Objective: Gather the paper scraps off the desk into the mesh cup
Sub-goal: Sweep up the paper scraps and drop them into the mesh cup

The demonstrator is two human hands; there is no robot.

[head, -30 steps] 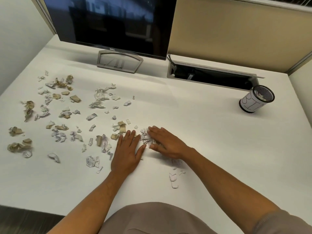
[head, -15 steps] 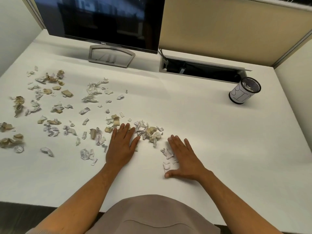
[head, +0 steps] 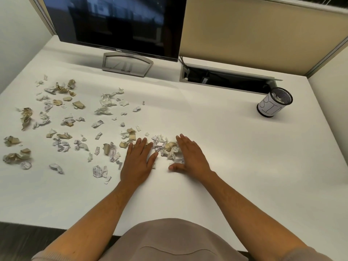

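Torn white and tan paper scraps (head: 64, 121) lie scattered over the left half of the white desk (head: 235, 157). A small heap of scraps (head: 166, 146) sits between my two hands at the desk's middle. My left hand (head: 138, 162) lies flat on the desk, fingers straight, just left of the heap. My right hand (head: 190, 157) lies flat against the heap's right side, fingers straight, thumb spread toward me. The black mesh cup (head: 274, 102), wrapped in a white label, stands at the far right with some paper inside.
A dark monitor (head: 116, 25) on a grey stand (head: 128, 64) stands at the back. An open cable tray (head: 226, 80) is cut into the desk behind the cup. A tan partition (head: 263, 31) borders the back, and the desk's front edge is near my body.
My right hand has slid left and forward from the loose scraps near me, pushing them against the heap beside my left hand. The left hand has stayed flat in place.
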